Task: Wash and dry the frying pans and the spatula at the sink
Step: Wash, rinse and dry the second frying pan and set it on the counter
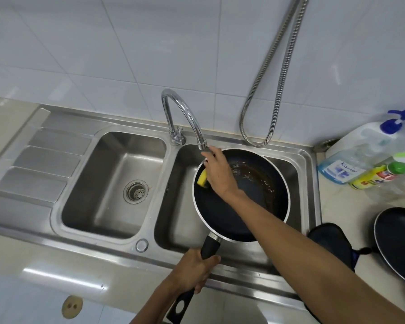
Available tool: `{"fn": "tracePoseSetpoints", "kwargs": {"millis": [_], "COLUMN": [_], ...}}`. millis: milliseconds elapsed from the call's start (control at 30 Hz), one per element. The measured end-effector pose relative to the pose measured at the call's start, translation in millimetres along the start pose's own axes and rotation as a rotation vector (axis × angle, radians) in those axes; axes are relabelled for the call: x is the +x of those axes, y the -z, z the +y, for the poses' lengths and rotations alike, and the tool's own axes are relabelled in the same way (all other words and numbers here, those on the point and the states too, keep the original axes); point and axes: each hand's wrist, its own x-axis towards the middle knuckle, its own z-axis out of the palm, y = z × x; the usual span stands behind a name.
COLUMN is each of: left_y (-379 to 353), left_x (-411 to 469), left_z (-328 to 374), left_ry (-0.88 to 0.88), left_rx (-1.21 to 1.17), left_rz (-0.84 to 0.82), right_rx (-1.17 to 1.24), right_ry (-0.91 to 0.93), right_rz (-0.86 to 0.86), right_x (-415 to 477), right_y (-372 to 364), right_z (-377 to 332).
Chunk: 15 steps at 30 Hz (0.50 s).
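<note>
A black frying pan (255, 206) with a silver rim hangs over the right sink basin (180, 206), brown residue and some water on its far side. My left hand (194, 270) grips its black handle near the sink's front edge. My right hand (216, 170) holds a yellow sponge (202, 178) against the pan's left inner rim, while its fingers reach up to the faucet spout tip (202, 145). A second black frying pan (398, 244) lies on the counter at the right edge. No spatula is in view.
The left basin (117, 183) with a drain strainer and a ribbed drainboard (40, 164) lie to the left. A metal hose (267, 90) hangs on the tiled wall. Soap bottles (365, 160) stand at the right; a dark cloth (332, 242) lies beside the sink.
</note>
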Motion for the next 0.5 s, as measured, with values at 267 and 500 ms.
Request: {"fn": "tracePoseSetpoints", "kwargs": {"millis": [267,500], "left_y": [10.4,9.2], "left_x": [3.4,6.0], "left_z": [-5.6,-5.5], "left_ry": [-0.004,0.023], "left_rx": [-0.035,-0.080], "left_rz": [0.016,-0.022], "right_rx": [-0.048,-0.359], "right_ry": [0.033,0.227], "right_rz": [-0.325,-0.431], "right_x": [-78.1,-115.5], "right_y": [39.4,41.0], "right_z": [20.3,35.8]}}
